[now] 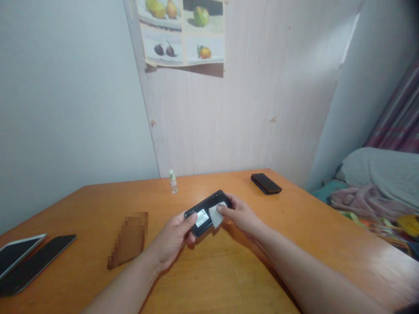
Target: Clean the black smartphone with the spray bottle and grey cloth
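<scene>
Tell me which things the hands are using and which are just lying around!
In use:
- black phone, held by the left hand
- pale cloth, held against it by the right hand

Seemingly just lying around:
- dark slab, far right
- white-framed tablet and black tablet, left
- blurred-out brown thing

Can't tell: small clear bottle.

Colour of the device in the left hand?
Black device, with a white label on the face turned to the camera; shown in the head view, the only one.

room in a home, blankets (365,200), curtain (396,109), fruit poster (183,32)
</scene>
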A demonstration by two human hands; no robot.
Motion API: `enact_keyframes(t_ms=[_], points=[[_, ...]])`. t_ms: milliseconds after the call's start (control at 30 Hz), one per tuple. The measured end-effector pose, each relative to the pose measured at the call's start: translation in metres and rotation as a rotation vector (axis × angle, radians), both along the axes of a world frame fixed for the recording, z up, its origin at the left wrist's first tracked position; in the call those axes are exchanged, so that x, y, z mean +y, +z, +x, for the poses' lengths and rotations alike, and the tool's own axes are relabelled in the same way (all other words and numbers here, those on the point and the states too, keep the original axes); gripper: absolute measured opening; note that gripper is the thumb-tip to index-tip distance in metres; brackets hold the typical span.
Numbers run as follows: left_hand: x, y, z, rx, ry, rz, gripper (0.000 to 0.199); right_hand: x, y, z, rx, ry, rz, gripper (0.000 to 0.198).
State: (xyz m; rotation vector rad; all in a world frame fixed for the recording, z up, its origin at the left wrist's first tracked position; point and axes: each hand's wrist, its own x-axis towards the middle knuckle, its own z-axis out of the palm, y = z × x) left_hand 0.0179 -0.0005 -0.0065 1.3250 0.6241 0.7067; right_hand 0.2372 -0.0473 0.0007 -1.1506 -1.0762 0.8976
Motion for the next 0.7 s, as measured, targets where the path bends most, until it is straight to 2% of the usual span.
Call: enact_keyframes(t_ms=[267,467,567,700], points=[[0.004,-0.001,-0.001,0.065,-0.027,0.005,0.042,0.005,-0.001,0.013,-0.156,-0.143,-0.100,0.023],[0.012,0.000,-0.011,0.097,-0.129,0.025,0.043,0.008,-0.005,0.021,-0.161,-0.206,-0.122,0.029],[0.014,0.001,-0.016,0.124,-0.182,0.023,0.044,0.004,-0.002,0.017,-0.154,-0.166,-0.155,0.035],[0.017,0.003,-0.020,0.146,-0.175,-0.016,0.042,-0.003,-0.001,0.009,-0.186,0.002,-0.139,0.034]])
